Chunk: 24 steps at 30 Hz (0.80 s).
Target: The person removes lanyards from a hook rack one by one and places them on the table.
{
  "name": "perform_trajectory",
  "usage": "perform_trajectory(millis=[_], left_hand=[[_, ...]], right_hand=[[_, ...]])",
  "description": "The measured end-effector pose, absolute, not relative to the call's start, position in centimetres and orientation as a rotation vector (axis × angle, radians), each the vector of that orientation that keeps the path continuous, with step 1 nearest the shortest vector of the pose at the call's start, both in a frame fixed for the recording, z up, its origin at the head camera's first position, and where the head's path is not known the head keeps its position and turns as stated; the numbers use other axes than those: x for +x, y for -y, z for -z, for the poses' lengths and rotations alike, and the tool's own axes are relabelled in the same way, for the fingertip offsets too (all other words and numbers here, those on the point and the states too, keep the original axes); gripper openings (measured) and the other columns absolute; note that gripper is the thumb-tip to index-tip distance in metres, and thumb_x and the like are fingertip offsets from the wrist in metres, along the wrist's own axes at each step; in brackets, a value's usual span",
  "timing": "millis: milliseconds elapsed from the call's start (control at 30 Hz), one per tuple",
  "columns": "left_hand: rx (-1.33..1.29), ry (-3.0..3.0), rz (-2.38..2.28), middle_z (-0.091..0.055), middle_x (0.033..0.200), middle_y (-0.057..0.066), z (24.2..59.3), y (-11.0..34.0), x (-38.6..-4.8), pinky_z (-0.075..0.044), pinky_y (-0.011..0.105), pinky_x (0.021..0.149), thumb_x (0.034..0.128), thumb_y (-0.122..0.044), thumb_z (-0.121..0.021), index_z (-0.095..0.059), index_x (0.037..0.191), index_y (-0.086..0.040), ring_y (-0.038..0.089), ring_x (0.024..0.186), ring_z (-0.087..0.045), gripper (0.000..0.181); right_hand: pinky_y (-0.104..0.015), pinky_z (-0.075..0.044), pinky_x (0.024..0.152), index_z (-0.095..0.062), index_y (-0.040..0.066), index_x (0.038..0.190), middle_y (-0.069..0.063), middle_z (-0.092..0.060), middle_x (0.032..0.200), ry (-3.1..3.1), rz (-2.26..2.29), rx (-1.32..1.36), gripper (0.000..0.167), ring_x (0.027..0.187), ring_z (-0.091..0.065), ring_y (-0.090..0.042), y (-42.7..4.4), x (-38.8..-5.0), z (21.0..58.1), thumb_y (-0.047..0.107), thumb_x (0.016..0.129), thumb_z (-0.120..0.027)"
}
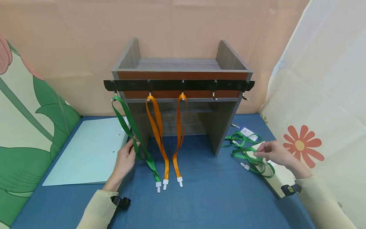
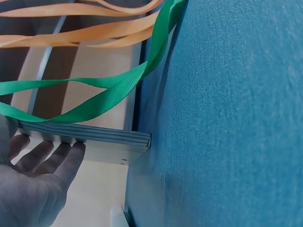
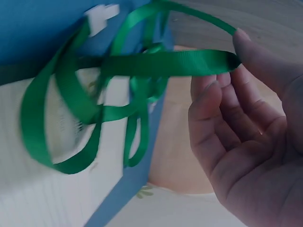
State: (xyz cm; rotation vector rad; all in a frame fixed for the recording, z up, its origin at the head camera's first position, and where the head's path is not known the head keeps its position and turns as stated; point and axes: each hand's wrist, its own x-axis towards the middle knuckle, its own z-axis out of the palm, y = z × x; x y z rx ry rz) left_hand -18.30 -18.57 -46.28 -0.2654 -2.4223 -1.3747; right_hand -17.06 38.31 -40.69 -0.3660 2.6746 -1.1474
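Observation:
My right hand pinches a loop of a green lanyard between thumb and fingers, with the rest of the strap trailing over a thick book. At the left, my left hand has its fingertips against the outer face of the grey shelf's side panel. Close by, another green lanyard hangs from the far-left hook of a black hook rail. Two orange lanyards hang from the adjacent hooks. White clips dangle at the ends of all three.
The grey shelf stands at the back on a blue cloth. A pale blue folder lies to the left. On the right are the thick book, more green lanyard and a white label.

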Motion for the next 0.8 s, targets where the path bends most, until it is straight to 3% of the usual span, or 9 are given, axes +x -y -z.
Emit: perform_trajectory(millis=[367, 533, 800], left_hand=[[-0.262, 2.425, 1.375, -0.065, 0.108, 0.012, 46.3, 18.5, -18.3, -0.044, 0.026, 0.068, 0.1023, -0.029, -0.047, -0.049, 0.14, -0.009, 0.019, 0.085, -0.057, 0.043], [-0.266, 2.422, 1.367, -0.066, 0.107, 0.011, 46.3, 18.5, -18.3, -0.045, 0.027, 0.068, 0.1023, -0.028, -0.047, -0.05, 0.14, -0.01, 0.019, 0.086, -0.058, 0.042], [-0.26, 2.424, 1.358, -0.066, 0.102, 0.01, 46.4, 18.6, -18.4, -0.046, 0.029, 0.067, 0.1021, -0.029, -0.048, -0.053, 0.138, -0.01, 0.018, 0.083, -0.057, 0.041]], right_hand=[[-0.031, -0.039, 0.055, -0.067, 0.004, 0.077, -0.009, -0.059, 0.067, -2.706, 0.947, -0.275, 0.023, 0.062, -0.05, -0.019, -39.3, -17.6, 43.6, 0.024, 0.085, -0.075], [-0.033, -0.039, 0.054, -0.066, 0.011, 0.073, 0.0, -0.058, 0.066, -2.772, 0.814, -0.152, 0.023, 0.062, -0.05, -0.017, -39.3, -17.9, 45.0, 0.029, 0.082, -0.077], [-0.033, -0.041, 0.053, -0.069, 0.011, 0.073, 0.002, -0.061, 0.068, -2.843, 0.728, -0.138, 0.019, 0.061, -0.051, -0.016, -38.9, -17.9, 45.6, 0.026, 0.082, -0.077]])
